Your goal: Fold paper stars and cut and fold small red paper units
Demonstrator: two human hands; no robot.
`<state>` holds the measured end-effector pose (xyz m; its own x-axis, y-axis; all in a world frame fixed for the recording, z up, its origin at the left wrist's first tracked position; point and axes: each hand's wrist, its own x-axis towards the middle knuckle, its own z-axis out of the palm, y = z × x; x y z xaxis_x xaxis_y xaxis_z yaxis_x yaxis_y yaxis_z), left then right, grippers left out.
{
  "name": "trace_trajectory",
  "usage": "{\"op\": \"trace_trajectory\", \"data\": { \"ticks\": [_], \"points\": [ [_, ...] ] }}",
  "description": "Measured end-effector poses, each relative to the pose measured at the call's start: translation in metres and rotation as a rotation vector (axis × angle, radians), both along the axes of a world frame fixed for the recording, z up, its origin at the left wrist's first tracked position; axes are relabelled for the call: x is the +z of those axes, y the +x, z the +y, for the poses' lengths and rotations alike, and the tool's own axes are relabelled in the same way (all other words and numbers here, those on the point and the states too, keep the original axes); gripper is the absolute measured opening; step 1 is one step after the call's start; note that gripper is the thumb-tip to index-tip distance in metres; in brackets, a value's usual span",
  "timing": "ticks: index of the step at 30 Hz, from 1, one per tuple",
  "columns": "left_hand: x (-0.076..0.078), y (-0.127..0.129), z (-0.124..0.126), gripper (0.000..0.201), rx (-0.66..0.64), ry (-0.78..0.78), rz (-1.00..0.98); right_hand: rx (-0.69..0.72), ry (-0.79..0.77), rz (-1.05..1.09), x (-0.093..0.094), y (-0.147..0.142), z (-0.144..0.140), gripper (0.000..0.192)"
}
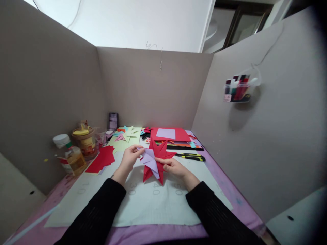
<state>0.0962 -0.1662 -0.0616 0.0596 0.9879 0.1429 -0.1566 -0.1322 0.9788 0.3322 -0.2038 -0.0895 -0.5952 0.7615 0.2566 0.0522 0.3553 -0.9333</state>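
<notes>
"Grey walls [153,88] box in the table [148,232] on three sides. Where's the red star [158,149]?"

"Above the middle of the white sheet [153,213], which stretches nearly to the table's front edge."

"Anything hidden?"

"Fingers cover parts of it, the black sleeves [93,207] are cut off below, and I can't tell whether it touches the sheet."

"And the hands?"

"Left hand [129,157] pinches the purple paper [150,162]; right hand [176,167] grips the star. That purple piece slants lengthwise from upper left to lower right, tip towards the person."

Soft light, brightest on the far white wall [143,23]; 1 blurry shadow under the hanging plastic container [256,77]; black vignetting, upper right.
</notes>
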Motion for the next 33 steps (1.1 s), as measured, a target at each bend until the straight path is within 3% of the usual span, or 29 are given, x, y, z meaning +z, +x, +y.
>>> {"op": "trace_trajectory", "data": {
  "ticks": [11,19,29,33],
  "points": [
    [0.006,-0.002,-0.002,0.041,-0.036,0.133,0.096,0.030,0.019,-0.041,0.001,0.003,0.000,0.068],
    [0.009,-0.006,-0.004,0.022,-0.062,0.152,0.197,0.006,0.031,-0.019,0.001,0.004,0.000,0.072],
    [0.000,0.002,-0.004,0.019,0.042,0.197,0.251,0.027,-0.017,-0.084,-0.002,0.005,0.001,0.063],
    [-0.003,0.005,-0.004,0.023,0.025,0.175,0.206,-0.006,-0.030,-0.074,-0.003,0.005,0.002,0.063]
  ]
}}
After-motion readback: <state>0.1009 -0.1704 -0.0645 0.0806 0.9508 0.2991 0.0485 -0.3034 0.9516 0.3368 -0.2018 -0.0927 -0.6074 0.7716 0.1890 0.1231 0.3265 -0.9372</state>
